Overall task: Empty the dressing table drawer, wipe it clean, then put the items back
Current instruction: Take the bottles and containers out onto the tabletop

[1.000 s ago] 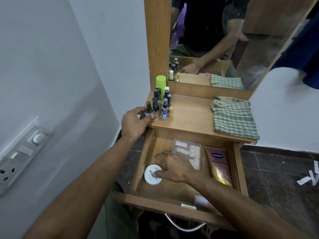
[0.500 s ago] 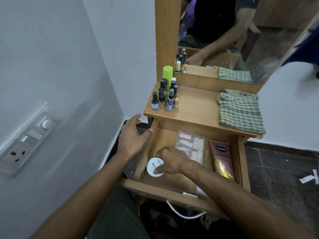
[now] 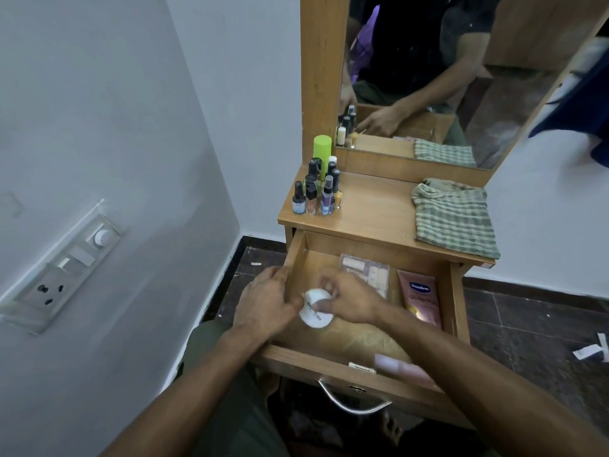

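The wooden dressing table (image 3: 372, 206) stands in a corner between pale white walls (image 3: 115, 110), on a dark tiled floor (image 3: 527, 324). Its open wooden drawer (image 3: 293, 258) holds a pink Vaseline tube (image 3: 420, 300) along the right side and a clear plastic packet of small items (image 3: 369, 272) near the back. The right hand (image 3: 349, 300) curls its fingers over a small round white jar (image 3: 314, 308) at the drawer's left, gripping it. The left hand (image 3: 267, 301) lies at the drawer's left wall, its fingertips touching the jar; whether it grips cannot be told. On the tabletop, a cluster of small dark-capped bottles (image 3: 318, 192) stands at the left before a lime-green cylinder (image 3: 322, 153), and a folded green checked cloth (image 3: 454, 219) lies at the right. A tall mirror (image 3: 445, 77) rises behind. A white switchboard (image 3: 69, 268) is mounted on the left wall.
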